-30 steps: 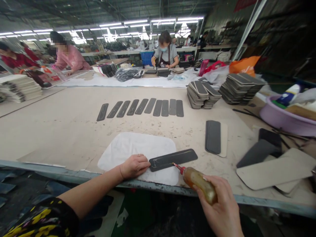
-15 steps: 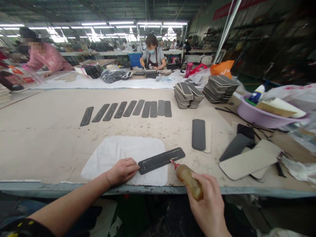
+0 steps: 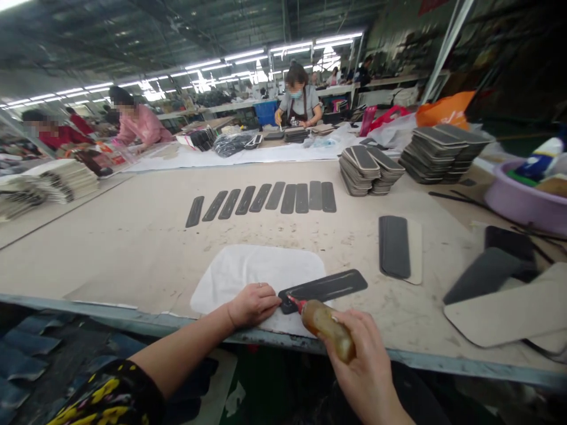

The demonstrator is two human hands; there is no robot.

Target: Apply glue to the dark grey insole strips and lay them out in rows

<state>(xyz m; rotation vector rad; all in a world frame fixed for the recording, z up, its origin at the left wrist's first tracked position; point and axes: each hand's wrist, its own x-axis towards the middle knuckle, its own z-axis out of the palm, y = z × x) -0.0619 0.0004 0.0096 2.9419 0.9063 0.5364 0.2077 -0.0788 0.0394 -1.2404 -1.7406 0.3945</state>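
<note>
At the near edge of the surface [image 3: 133, 260], the right hand [image 3: 372, 372] is wrapped tight around a small amber squeeze bottle with a red nozzle [image 3: 325, 324], its tip touching the near end of a long dark flat strip [image 3: 325, 287]. Just beside it, the left hand [image 3: 253, 304] presses curled fingers onto that same end, gripping nothing. Under the strip lies a white cloth sheet [image 3: 248, 268]. Farther back sits a row of similar dark strips [image 3: 266, 199], with stacked dark pieces [image 3: 370, 170] to the right.
</note>
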